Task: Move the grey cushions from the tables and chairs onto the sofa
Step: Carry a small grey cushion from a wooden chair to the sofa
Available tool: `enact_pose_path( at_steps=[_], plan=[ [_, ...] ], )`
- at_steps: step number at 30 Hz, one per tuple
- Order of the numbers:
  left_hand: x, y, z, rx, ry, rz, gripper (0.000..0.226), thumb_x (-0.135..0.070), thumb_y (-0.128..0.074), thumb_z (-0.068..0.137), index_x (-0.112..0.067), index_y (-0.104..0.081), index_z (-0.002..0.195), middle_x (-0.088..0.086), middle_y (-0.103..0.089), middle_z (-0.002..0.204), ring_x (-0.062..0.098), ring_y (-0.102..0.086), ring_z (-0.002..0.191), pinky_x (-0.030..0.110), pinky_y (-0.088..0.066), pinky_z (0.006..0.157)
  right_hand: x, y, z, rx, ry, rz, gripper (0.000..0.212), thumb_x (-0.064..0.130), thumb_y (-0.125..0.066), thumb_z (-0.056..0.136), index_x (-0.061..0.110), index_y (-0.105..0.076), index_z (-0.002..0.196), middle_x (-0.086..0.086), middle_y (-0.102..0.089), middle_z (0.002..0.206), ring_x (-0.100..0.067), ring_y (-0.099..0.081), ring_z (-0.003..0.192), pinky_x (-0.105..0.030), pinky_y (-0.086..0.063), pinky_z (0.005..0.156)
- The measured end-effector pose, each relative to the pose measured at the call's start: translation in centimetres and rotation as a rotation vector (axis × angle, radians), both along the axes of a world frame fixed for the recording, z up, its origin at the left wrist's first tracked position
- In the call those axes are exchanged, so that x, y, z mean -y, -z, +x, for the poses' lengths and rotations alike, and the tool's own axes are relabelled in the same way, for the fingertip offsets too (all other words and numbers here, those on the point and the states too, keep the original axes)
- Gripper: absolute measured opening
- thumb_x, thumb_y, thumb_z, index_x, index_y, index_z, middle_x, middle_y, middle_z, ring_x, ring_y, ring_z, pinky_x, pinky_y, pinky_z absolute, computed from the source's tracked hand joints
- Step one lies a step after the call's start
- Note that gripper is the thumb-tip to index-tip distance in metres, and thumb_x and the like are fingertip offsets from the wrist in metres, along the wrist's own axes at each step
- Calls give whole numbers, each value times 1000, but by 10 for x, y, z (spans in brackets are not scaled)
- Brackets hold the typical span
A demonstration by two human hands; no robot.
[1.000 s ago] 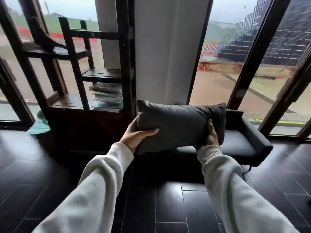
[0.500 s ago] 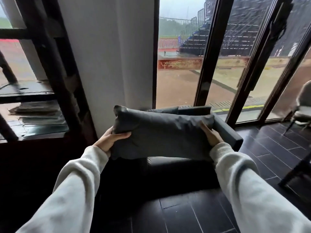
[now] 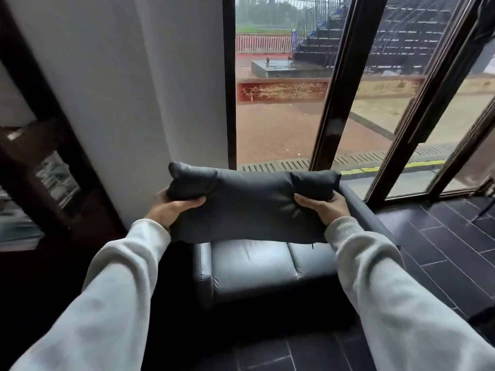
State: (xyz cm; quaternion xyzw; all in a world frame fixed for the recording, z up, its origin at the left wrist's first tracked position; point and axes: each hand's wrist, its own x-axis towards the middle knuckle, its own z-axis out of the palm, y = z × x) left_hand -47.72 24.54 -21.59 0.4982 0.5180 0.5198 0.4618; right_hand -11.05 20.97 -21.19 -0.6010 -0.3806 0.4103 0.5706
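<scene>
While rain streaks the glass ahead, we hold a grey cushion at chest height over a dark sofa. Our left hand grips the cushion's left end, thumb on top and fingers tucked beneath; our right hand clamps the right end the same way, each pinching a deep fold into the fabric. The cushion lies lengthwise between the hands, off every surface, its lower edge hanging above the seat, its top edge level with the window sill line. Both sleeves are pale and reach to the wrists.

The seat below us shows two bare leather pads with a seam between them. The left armrest stands just beside a white pillar, with only a narrow dark gap between them. The right armrest runs back toward the window frame, and past it the dark floor tiles lie open toward the right edge. A dark shelf holding papers crowds the left side, close by our left sleeve. Whether the sofa's back touches the glass, we cannot tell: the cushion hides it.
</scene>
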Motion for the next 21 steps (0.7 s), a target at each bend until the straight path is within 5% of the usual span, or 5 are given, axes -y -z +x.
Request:
enact_pose_path(
  at_steps=[5,10,15,21],
  plan=[
    [-112,23,22,63,-49,-34,42,-23,-103,56,-9,-83,90,5,-84,91,18,-82,84,22,-61,63,-100,19,14,0,33,42,33,11,-99,62,15,-77,87,11,-80,78,-5,-77,75,-14,-56,62],
    [-237,28,18,50,116,-106,73,-48,-108,37,-23,-84,101,5,-84,105,22,-81,98,35,-66,82,-217,12,38,56,-56,-108,66,38,-103,44,15,-79,100,3,-83,92,-14,-79,86,-25,-62,70],
    [-326,49,10,68,114,-144,75,-53,-106,44,-26,-79,110,0,-83,110,21,-80,104,41,-60,96,-333,7,34,150,-130,-186,78,58,-98,33,22,-77,99,18,-79,79,3,-74,68,-8,-53,55],
    [-369,95,-15,108,5,-264,81,-58,-104,45,-27,-77,115,-2,-83,113,21,-79,106,46,-58,103,-450,56,12,203,-291,-300,120,67,-99,24,12,-72,127,-1,-79,113,-26,-73,106,-43,-54,103]
  ],
)
